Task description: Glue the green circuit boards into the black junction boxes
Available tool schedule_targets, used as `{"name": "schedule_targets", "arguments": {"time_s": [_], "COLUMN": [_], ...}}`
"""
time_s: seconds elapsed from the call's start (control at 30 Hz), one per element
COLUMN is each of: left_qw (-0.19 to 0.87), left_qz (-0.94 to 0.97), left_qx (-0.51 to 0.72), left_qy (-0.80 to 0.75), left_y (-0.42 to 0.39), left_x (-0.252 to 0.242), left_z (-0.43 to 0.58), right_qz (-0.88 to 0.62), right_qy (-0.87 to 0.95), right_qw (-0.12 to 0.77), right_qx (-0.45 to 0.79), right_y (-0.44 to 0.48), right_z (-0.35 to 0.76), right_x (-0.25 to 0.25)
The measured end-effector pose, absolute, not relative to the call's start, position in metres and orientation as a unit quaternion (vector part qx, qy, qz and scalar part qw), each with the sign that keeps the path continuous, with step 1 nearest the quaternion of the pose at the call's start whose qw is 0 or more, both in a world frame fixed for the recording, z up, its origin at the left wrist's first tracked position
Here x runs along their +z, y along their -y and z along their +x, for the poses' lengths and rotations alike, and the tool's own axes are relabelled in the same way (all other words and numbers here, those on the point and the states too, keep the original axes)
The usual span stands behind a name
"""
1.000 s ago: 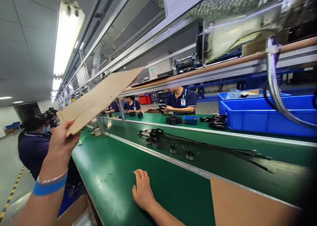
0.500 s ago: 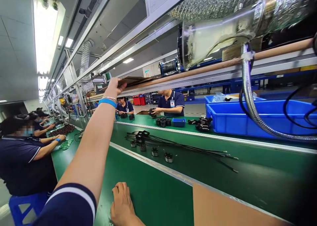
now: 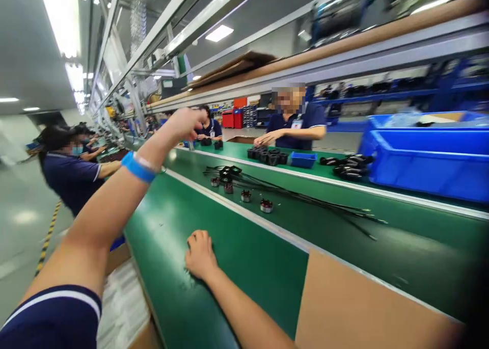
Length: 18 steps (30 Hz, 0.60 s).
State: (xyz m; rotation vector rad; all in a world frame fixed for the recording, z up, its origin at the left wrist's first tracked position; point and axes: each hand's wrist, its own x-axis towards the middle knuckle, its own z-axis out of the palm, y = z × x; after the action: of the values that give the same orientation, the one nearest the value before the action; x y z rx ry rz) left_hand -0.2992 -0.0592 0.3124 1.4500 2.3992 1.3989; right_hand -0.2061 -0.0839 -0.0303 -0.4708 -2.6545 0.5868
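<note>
The fingers of our left hand bend loosely, empty, below the cardboard on the overhead rail. Our right hand's, slack, rest on the green bench. Beyond them lie metal parts and black cables; farther out, co-workers under ceiling lights.

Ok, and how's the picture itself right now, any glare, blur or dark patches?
Head view: the ceiling light at upper left is blown out to white; head view: a pale sheen of glare lies on the green worktop toward the right; head view: the left hand looks soft, the right hand somewhat clearer; head view: the lower right corner falls into black.
</note>
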Motion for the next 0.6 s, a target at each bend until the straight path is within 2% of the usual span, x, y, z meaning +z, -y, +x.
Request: {"name": "schedule_targets", "arguments": {"time_s": [0.2, 0.33, 0.47, 0.6], "left_qw": [0.071, 0.147, 0.197, 0.199], "left_qz": [0.327, 0.175, 0.099, 0.065], "left_qx": [0.247, 0.13, 0.064, 0.023], "left_qy": [-0.909, -0.965, -0.973, -0.977], "left_y": [0.324, 0.472, 0.54, 0.553], "left_x": [0.113, 0.01, -0.062, -0.109], "left_z": [-0.327, -0.342, -0.352, -0.359], "right_qz": [-0.143, -0.124, 0.045, 0.137], "right_qy": [0.957, 0.966, 0.977, 0.96], "right_qw": [0.146, 0.105, 0.01, -0.166], "right_qx": [0.207, 0.199, 0.207, 0.18], "right_y": [0.087, 0.126, 0.226, 0.32], "right_z": [-0.211, -0.232, -0.271, -0.311], "right_x": [-0.027, -0.015, -0.015, -0.058]}}
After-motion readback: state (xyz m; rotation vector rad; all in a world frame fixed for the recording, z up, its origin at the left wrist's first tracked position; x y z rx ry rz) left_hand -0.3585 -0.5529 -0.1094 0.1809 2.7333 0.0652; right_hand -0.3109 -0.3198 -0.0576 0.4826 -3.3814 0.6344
